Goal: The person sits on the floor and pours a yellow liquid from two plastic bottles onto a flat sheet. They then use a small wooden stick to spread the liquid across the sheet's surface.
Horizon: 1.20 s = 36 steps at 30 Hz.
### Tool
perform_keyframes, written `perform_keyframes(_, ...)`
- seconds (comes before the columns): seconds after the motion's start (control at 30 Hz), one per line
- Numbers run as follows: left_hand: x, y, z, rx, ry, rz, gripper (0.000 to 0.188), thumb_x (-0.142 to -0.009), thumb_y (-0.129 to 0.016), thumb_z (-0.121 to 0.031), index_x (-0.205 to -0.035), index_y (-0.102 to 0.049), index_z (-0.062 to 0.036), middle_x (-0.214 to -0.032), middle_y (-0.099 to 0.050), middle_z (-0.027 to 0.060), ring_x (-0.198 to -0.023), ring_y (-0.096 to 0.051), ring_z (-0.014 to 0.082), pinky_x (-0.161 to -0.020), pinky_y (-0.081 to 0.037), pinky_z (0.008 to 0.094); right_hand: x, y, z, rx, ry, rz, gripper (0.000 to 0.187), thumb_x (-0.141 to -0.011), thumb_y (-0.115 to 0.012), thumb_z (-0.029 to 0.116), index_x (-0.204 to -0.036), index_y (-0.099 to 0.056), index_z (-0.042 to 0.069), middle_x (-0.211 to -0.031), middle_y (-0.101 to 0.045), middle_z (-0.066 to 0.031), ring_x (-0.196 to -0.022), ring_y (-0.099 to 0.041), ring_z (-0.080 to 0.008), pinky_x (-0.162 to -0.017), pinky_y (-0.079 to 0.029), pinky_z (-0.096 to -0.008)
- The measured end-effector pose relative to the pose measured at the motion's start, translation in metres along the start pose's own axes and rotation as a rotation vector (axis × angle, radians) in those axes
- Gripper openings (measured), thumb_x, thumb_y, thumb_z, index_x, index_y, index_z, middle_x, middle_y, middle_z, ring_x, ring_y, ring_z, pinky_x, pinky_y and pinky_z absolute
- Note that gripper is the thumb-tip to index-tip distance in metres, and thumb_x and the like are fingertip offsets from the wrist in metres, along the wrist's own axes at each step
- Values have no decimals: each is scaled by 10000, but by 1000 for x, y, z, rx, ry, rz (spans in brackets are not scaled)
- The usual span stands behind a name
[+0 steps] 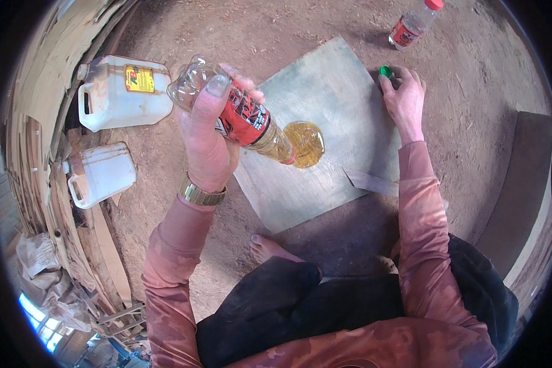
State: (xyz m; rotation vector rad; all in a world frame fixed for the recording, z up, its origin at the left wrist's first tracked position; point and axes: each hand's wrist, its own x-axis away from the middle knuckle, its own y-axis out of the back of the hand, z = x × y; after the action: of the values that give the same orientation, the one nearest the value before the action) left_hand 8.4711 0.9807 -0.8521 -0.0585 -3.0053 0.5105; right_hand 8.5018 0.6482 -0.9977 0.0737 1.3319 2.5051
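My left hand is wrapped round a clear plastic bottle with a red and black label. The bottle is tipped neck down over a pale, flat square board. Amber liquid lies in a round puddle on the board, right by the bottle's mouth. Beyond the board's right edge, my right hand pinches a green bottle cap between thumb and fingers. A thin, pale flat strip rests on the board's near right part, one end hidden behind my right sleeve.
Two whitish jugs, a large one and a smaller one, stand at left beside stacked wood sheets. Another clear bottle with a red cap stands far right. A dark panel lies along the right. My bare foot is near the board.
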Motion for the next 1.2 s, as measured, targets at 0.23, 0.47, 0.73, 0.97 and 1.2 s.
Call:
perform_keyframes(0.23,-5,1,-1,140,30,99,532,-985,-616,-512,-1272,-580,-66,-1098,-665,110,-1016,-676,258,-943,-549,429,12,7,32,-241,-35,-34,381,-881,-756,291,-1198,-745,81,-1205,-717,-142,-1190,-605,-337,-1053,-466,-440)
perform_keyframes(0.47,-9,-10,-3,-7,-44,4,478,-950,-690,-446,-1188,-611,-40,-987,-671,86,-887,-673,203,-845,-567,390,11,12,51,-305,8,-58,379,-857,-772,298,-1178,-760,98,-1182,-730,-126,-1142,-627,-330,-1045,-480,-433)
perform_keyframes(0.73,-15,-8,0,-170,-62,51,575,-956,-656,-519,-1243,-562,-30,-940,-662,101,-856,-655,204,-801,-541,390,16,12,57,-368,-16,-22,388,-872,-768,308,-1195,-755,95,-1192,-734,-141,-1145,-640,-323,-1033,-501,-427)
perform_keyframes(0.97,-15,-4,2,-251,-51,-9,657,-920,-668,-571,-1290,-554,-40,-955,-654,97,-848,-636,224,-767,-543,389,19,9,58,-340,-16,10,414,-873,-759,303,-1214,-742,68,-1191,-729,-160,-1159,-638,-324,-1032,-507,-425)
perform_keyframes(1.2,-20,3,8,-348,-91,-4,638,-918,-662,-581,-1326,-578,-98,-1045,-660,69,-896,-630,213,-799,-537,382,20,6,59,-373,-16,19,428,-868,-757,310,-1222,-741,70,-1196,-729,-157,-1156,-638,-320,-1030,-507,-425)
